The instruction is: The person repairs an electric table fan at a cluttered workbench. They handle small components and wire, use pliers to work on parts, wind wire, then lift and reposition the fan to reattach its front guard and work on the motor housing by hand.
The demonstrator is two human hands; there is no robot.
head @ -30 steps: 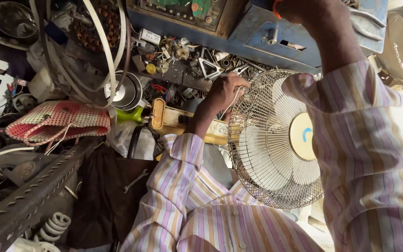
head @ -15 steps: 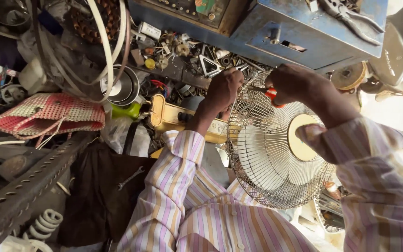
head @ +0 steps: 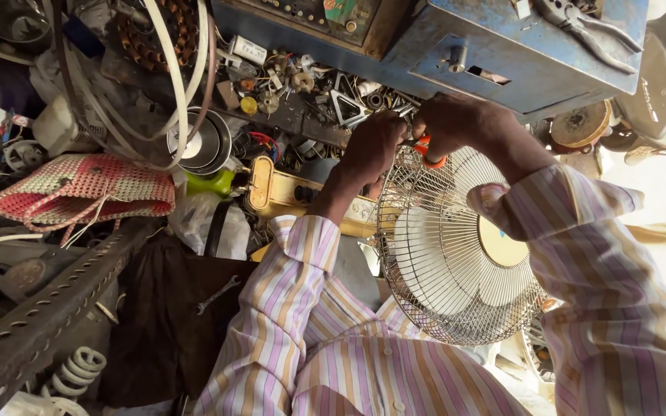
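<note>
The wire fan guard (head: 456, 254) is lying across the person's lap — light, springy, easily bent, best held at its rim. The left hand (head: 370, 150) is pinching that rim; the right hand (head: 452, 127) is gripping an orange-handled tool (head: 427, 148) — below the blue metal box (head: 502, 46).

The fan (head: 456, 254) lies right of centre, its rim under both hands, the left hand (head: 371, 146) just beside the right hand (head: 452, 127). Behind them stands a metal box (head: 518, 54). Far left lies a woven basket (head: 86, 189), a wrench (head: 217, 294) between it and the fan.
</note>
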